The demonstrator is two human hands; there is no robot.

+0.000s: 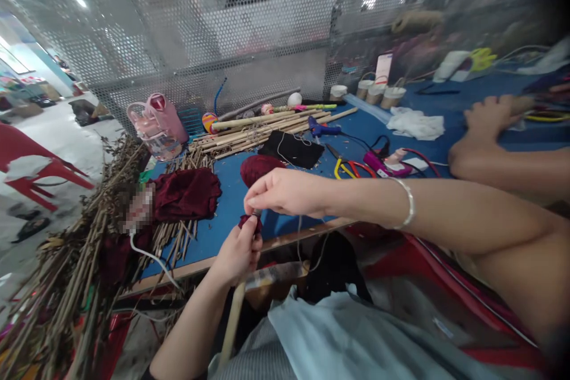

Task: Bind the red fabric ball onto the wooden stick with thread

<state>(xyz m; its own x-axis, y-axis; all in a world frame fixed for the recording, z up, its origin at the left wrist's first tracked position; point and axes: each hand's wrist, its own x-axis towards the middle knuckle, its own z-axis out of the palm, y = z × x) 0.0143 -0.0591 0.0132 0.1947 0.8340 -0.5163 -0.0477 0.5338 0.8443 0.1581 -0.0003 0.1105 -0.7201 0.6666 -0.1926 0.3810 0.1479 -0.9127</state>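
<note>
closed around a wine-red cloth bundle (243, 221), the left hand (238, 254) slants upward; the right hand (285, 191) bends down, pinched together at its top.

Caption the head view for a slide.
Left hand holds a dark red piece, right hand pinching at its top, by a blue table bearing sticks.

Held piece (259, 225): cloth, crumpled, matt. Rod (234, 317), near: wd, smooth-looking. Desk (231, 172): matt top, bare wd near edge. L: wrinkled cloth (187, 193); dry, rough plant stalks (66, 291); smooth plast. stool (24, 145). Far: perf. metal panel (187, 29), dull sheen; matt wd sticks (253, 136). Bracelet (409, 203), R: glossy, metal-like.
</note>
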